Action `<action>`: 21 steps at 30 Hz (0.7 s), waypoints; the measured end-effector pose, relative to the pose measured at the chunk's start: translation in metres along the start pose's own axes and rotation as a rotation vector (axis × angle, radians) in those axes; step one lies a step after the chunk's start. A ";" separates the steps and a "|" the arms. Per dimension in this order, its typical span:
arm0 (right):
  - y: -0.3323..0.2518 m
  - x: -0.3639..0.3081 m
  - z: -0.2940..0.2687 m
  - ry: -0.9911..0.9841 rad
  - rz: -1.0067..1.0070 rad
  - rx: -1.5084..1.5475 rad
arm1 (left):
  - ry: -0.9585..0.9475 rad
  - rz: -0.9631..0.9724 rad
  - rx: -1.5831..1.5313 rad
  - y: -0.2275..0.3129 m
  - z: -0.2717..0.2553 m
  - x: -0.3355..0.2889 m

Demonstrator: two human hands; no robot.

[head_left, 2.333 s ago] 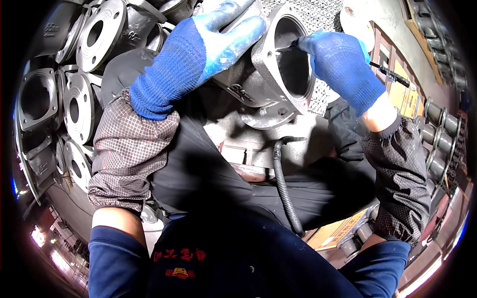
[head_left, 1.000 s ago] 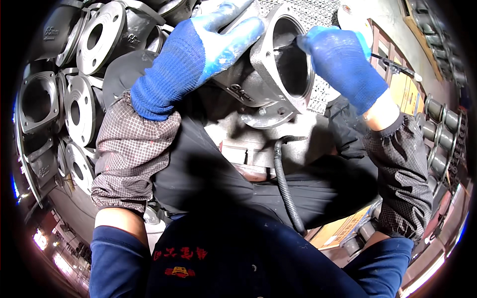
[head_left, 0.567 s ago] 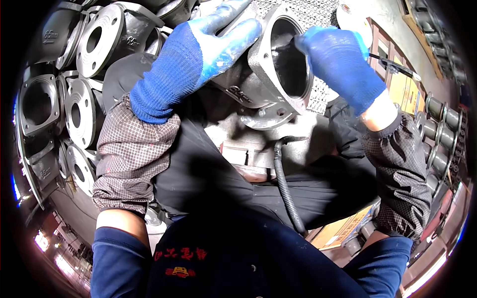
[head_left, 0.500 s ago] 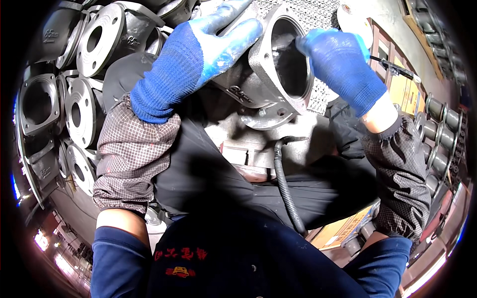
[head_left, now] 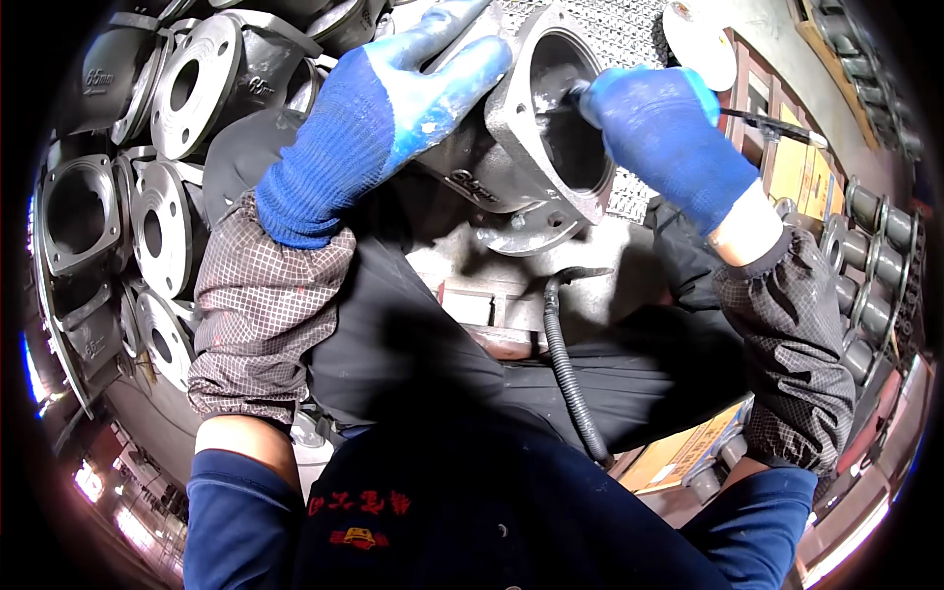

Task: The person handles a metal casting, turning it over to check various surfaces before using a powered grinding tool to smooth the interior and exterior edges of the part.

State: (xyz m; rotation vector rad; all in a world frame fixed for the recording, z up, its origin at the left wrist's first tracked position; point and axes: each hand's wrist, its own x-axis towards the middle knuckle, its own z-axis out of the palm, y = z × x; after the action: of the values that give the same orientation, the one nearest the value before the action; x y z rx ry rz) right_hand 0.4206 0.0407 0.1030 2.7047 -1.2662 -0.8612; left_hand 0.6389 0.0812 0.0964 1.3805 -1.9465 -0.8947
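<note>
A grey cast-metal valve body point(head_left: 501, 162) lies tilted in front of me, its wide square-flanged mouth facing right. My left hand point(head_left: 423, 88), in a blue coated glove, grips its upper left side, thumb and fingers spread around the metal by the flange. At the mouth's right side, my right hand point(head_left: 654, 123), gloved too, is closed around a slim dark tool point(head_left: 767, 123) whose rear part sticks out to the right. A short dark tip shows by my fingers inside the opening. The glove hides most of the tool, so its kind is unclear.
Similar grey flanged castings point(head_left: 162, 231) are stacked at the left. A ribbed flexible hose point(head_left: 565, 369) runs across my lap below the valve body. A white disc point(head_left: 700, 44), cardboard boxes point(head_left: 801, 182) and more grey castings point(head_left: 870, 265) stand at the right.
My right hand has shifted slightly left, and the tool's tip now shows inside the mouth. The left hand and valve body have moved slightly left.
</note>
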 end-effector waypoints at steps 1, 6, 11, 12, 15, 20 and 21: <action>-0.001 0.005 0.004 0.062 -0.002 -0.014 | 0.001 -0.011 0.010 0.001 0.000 -0.003; 0.039 -0.041 0.010 0.652 0.010 0.064 | -0.011 0.420 0.087 -0.007 0.004 0.005; 0.030 -0.052 0.020 0.475 0.071 0.427 | 0.068 0.008 -0.096 0.000 0.009 0.000; 0.025 -0.047 0.022 0.485 0.017 0.463 | 0.027 -0.090 -0.164 0.004 0.008 0.000; 0.005 -0.017 0.018 0.342 -0.094 0.586 | 0.124 0.176 0.008 -0.013 0.011 0.003; -0.009 0.048 0.026 -0.025 -0.287 0.706 | 0.088 0.409 0.374 -0.001 0.008 0.005; -0.004 0.048 0.030 -0.048 -0.298 0.713 | 0.067 0.370 0.311 0.001 0.008 0.005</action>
State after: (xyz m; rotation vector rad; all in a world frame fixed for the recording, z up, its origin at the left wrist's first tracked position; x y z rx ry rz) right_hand 0.4332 0.0151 0.0545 3.5147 -1.4125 -0.5594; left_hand 0.6305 0.0780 0.0921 1.1340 -2.2572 -0.3805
